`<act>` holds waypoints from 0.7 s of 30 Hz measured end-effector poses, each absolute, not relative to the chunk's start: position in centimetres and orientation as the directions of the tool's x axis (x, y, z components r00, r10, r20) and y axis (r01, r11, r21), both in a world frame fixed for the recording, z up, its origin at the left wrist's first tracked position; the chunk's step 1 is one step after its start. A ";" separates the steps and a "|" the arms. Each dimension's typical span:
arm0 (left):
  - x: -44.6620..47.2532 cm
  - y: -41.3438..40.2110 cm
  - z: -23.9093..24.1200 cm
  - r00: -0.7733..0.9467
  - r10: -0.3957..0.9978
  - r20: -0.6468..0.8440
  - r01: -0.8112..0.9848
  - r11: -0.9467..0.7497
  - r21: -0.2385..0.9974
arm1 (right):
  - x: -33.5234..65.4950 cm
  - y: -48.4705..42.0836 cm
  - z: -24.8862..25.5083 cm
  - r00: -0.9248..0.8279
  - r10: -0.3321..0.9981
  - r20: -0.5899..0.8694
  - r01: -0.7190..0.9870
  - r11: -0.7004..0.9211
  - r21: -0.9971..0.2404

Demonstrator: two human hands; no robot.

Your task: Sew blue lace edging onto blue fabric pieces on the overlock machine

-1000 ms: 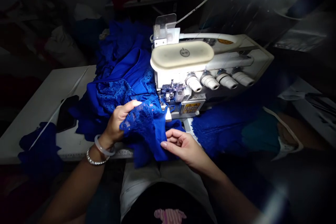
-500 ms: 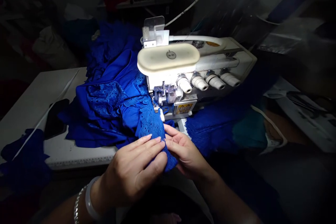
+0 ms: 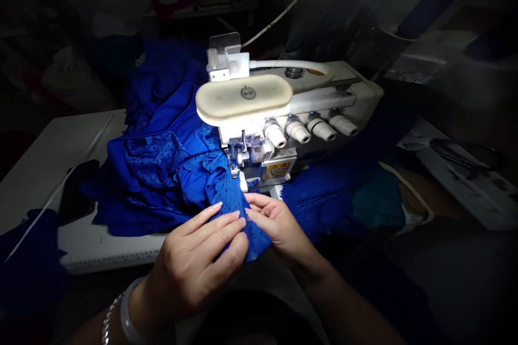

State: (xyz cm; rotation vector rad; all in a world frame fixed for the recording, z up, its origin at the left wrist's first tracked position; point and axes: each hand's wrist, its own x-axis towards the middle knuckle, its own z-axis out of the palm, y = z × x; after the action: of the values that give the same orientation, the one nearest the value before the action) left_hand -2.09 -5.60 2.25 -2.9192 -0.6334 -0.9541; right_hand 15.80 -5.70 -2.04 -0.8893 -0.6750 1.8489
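A royal-blue openwork lace band narrows to a loose tip at its near end, while its far end merges into the rumpled blue garment heaped in folds to the left.

The sewing machine stands straight ahead of the left hand and right hand, with its metal presser foot just beyond the blue lace held between them. A row of white knobs juts from the machine's near side and blocks a path to the far right. To the left, a heap of blue cloth lies against the machine, and a hand could pass over it toward the white table and dark phone. To the right, more blue cloth lies just beside the right hand, and a hand could pass over that too.
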 end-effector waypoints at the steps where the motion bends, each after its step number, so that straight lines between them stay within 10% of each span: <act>1: -2.1 -5.6 2.1 0.727 0.381 0.571 0.384 -0.915 0.122 | 15.8 -5.6 -1.9 -0.287 0.912 -0.292 -0.520 -0.404 -0.752; 10: -2.6 -4.1 0.6 0.731 0.399 0.553 0.414 -0.904 0.106 | 15.4 -6.2 -2.5 -0.408 0.890 -0.202 -0.454 -0.390 -0.801; 14: -3.8 -1.7 0.1 0.724 0.475 0.500 0.368 -0.879 0.303 | 15.5 -5.4 -3.9 -0.213 0.962 -0.170 -0.269 -0.225 -0.937; 21: -4.7 0.1 0.1 0.680 0.538 0.497 0.310 -0.826 0.470 | 15.3 -4.8 -3.7 -0.338 0.895 -0.292 -0.370 -0.412 -0.833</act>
State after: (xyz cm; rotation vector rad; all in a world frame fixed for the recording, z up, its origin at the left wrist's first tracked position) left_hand -4.65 0.13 0.13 -3.1957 -0.8376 -1.1470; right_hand 15.28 -4.77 -3.75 -0.9718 -0.8444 1.8632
